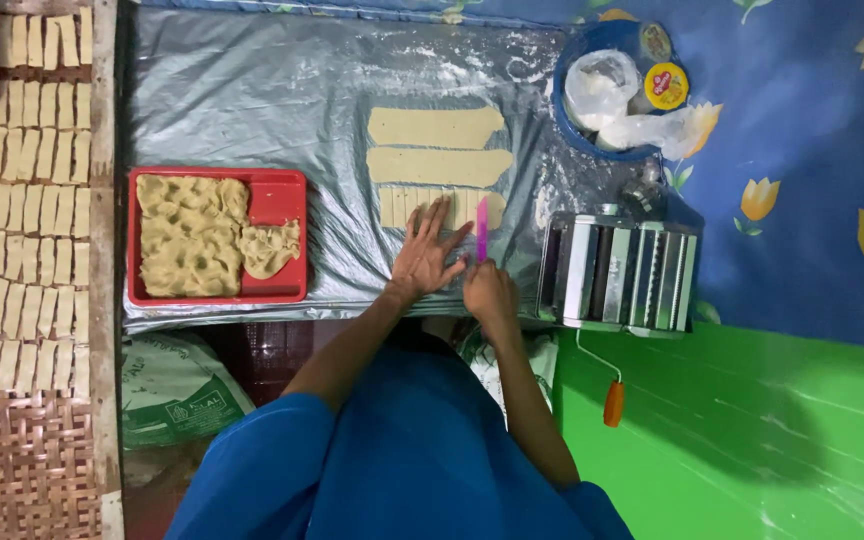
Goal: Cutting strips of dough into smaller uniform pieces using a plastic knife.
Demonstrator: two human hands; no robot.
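A person's left hand [426, 252] is pressing flat, fingers spread, on the nearest dough strip [442, 207] on the plastic-covered table [252, 90], while the right hand [489, 290] is gripping a pink cutter [481, 240], slicing crosswise; each further cut seemingly needs even spacing.

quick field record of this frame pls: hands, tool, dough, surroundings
left hand: flat, fingers spread on the nearest dough strip
right hand: grips a pink cutter, blade down on that strip
strip state: partly cut into short pieces
other strips: two uncut strips farther away
surface: floured plastic sheet
red tray: lumpy dough inside, left of the hands
pasta roller: metal, right of the hands, orange-handled crank
blue bowl: holds bags and a small tub
cut pieces: rows on the far left
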